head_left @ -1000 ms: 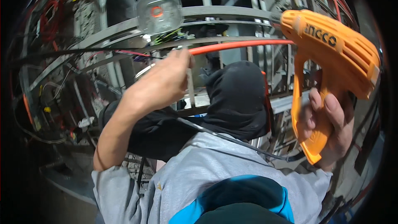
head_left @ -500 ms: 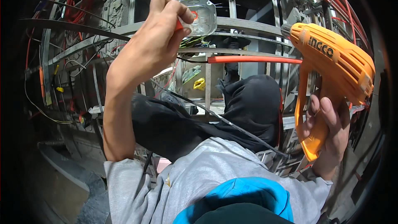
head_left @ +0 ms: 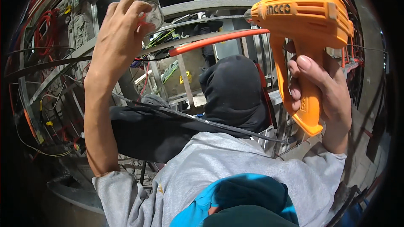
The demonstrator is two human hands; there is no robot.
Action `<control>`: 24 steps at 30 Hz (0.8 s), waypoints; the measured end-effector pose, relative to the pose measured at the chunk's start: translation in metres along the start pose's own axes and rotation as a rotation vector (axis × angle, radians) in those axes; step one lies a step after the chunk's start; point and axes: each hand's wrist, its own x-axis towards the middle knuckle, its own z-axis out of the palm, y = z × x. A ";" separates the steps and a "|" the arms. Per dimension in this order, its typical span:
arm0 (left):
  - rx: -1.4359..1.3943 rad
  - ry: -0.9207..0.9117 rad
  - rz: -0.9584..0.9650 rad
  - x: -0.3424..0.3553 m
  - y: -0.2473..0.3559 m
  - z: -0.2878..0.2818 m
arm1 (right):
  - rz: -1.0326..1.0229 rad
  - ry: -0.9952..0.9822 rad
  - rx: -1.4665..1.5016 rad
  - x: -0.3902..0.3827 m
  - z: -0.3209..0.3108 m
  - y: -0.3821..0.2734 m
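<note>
So your left hand is shifting from the tube to the left edge of the box, leaving the tube's end untouched left of the gun your right hand is clamping, can't tell if the left's pinching anything.

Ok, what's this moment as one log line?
left hand: in front of square junction box | right hand: holding orange heat gun | red tube: between hands
</note>
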 end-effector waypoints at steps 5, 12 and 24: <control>0.095 0.154 0.084 0.001 0.015 -0.002 | -0.025 -0.067 -0.056 0.003 0.000 -0.005; -0.193 -0.218 0.003 -0.039 0.035 0.034 | -0.001 -0.204 -0.113 0.021 0.004 -0.021; -0.597 -0.569 -0.445 -0.033 -0.007 0.083 | 0.059 -0.297 -0.218 0.011 0.032 -0.033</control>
